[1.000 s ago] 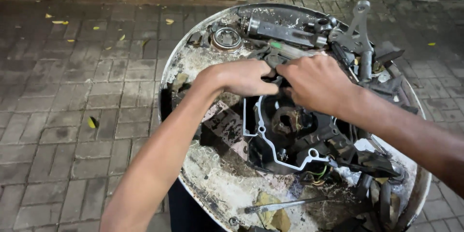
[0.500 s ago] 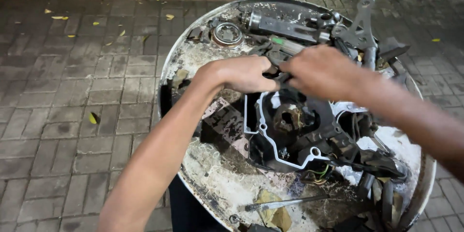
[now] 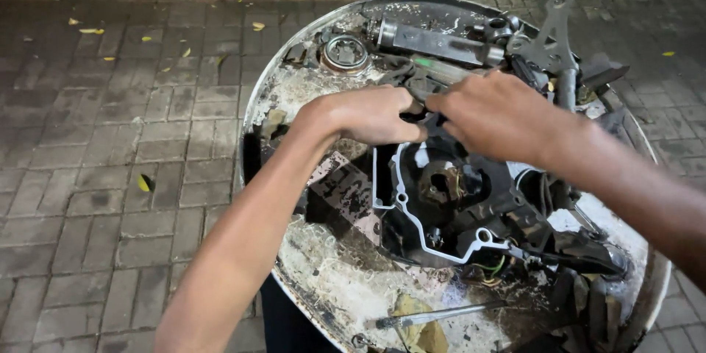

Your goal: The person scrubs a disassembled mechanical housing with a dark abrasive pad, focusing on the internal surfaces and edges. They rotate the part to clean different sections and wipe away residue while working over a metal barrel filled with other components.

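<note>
My left hand (image 3: 371, 114) and right hand (image 3: 493, 114) are both clenched on a small dark part (image 3: 421, 88) at twelve o'clock above the greasy black, silver-rimmed engine case (image 3: 448, 206).

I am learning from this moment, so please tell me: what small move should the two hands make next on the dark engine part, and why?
Probably keep both grips and work the small piece free at the top edge. The left hand and the right hand meet over the upper rim of the open engine casing, fingers curled on something small between them; what it is stays hidden. The screwdriver lies unused on the round tray.
</note>
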